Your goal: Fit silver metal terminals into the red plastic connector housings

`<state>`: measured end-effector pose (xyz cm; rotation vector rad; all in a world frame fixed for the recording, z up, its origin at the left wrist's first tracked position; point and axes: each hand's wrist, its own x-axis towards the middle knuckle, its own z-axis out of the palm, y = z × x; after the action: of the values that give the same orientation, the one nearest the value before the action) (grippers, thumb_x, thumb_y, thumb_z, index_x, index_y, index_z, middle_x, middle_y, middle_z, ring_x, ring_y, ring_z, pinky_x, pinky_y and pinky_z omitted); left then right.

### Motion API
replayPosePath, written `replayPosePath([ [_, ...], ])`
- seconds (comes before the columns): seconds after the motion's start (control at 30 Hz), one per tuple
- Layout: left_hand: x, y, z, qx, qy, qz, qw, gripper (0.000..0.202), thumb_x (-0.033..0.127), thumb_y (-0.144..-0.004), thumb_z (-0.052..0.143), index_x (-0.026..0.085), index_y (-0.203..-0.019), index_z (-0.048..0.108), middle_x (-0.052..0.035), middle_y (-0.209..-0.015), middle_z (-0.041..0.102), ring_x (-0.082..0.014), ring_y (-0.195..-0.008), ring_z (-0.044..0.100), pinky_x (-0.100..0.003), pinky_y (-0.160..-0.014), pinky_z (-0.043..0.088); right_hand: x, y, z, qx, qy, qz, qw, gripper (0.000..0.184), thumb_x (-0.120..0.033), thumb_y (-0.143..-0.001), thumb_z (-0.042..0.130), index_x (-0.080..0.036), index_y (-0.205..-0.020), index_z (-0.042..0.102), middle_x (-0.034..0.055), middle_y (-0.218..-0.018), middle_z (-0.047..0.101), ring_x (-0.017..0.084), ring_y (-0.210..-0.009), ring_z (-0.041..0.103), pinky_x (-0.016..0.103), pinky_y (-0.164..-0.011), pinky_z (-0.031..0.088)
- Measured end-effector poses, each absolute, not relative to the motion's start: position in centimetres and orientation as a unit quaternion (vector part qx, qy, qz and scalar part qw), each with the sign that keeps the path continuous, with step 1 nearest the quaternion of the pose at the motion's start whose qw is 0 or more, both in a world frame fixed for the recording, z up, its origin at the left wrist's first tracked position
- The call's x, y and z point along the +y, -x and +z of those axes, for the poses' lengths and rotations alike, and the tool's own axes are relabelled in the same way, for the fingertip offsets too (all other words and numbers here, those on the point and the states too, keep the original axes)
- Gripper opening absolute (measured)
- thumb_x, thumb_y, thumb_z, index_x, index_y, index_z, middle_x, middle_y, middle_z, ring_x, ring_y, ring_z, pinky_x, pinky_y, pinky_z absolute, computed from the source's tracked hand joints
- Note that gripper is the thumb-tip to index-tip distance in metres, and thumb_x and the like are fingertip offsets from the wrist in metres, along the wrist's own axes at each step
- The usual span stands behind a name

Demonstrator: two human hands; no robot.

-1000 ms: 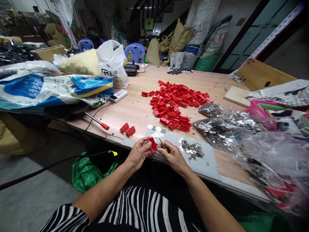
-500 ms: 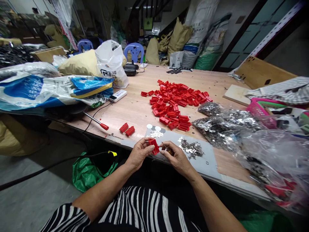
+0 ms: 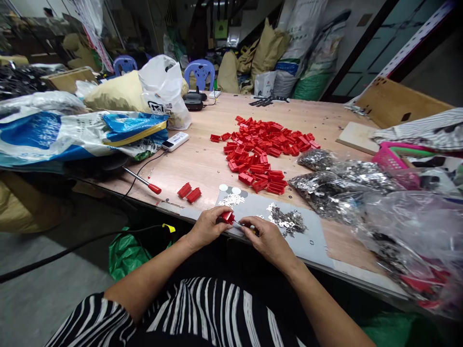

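Observation:
My left hand (image 3: 207,226) is closed around a small red plastic piece (image 3: 227,216) at the near edge of the wooden table (image 3: 202,164). My right hand (image 3: 262,237) pinches a thin metal tool (image 3: 239,223) whose tip points into the red piece. Both hands hover over a grey mat (image 3: 307,236) that carries small silver metal parts (image 3: 287,219). A big heap of the same red pieces (image 3: 265,149) lies in the middle of the table. Two more red pieces (image 3: 189,192) lie apart at the left.
Clear bags of silver metal parts (image 3: 336,185) fill the right side, with a pink basket (image 3: 392,164) behind. Blue and white sacks (image 3: 72,135), a white plastic bag (image 3: 164,89), a remote-like device (image 3: 175,141) and a red-handled tool (image 3: 144,181) lie left. A green bag (image 3: 126,253) sits under the table.
Both hands dropped slightly toward the table edge. The red piece turned in my left hand, and the tool tip now points into it.

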<state>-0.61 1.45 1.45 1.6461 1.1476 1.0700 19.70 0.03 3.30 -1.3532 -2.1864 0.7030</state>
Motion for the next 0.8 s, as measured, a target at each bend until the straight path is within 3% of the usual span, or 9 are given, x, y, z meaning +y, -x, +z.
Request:
replayPosePath([
  [0.5, 2.3, 0.7, 1.4, 0.44, -0.682, 0.408, 0.418, 0.04, 0.018, -0.061, 0.078, 0.026, -0.099, 0.071, -0.0014, -0.089, 0.072, -0.0207, -0.083, 0.063, -0.03, -0.08, 0.045, 0.7, -19.6, 3.0, -0.825, 0.471, 0.241, 0.198, 0.02, -0.018, -0.087, 0.051, -0.023, -0.098, 0.068, 0.0048, -0.096, 0.067, 0.018, -0.088, 0.063, 0.031, -0.08, 0.049],
  [0.8, 2.3, 0.7, 0.7, 0.438, -0.679, 0.413, 0.42, 0.037, 0.024, -0.064, 0.077, 0.027, -0.1, 0.071, -0.003, -0.09, 0.072, -0.0219, -0.084, 0.063, -0.031, -0.081, 0.045, -0.6, -17.8, 3.1, -0.823, 0.521, 0.173, 0.146, 0.019, -0.016, -0.091, 0.045, -0.023, -0.096, 0.063, 0.0046, -0.094, 0.064, 0.017, -0.081, 0.063, 0.027, -0.07, 0.048],
])
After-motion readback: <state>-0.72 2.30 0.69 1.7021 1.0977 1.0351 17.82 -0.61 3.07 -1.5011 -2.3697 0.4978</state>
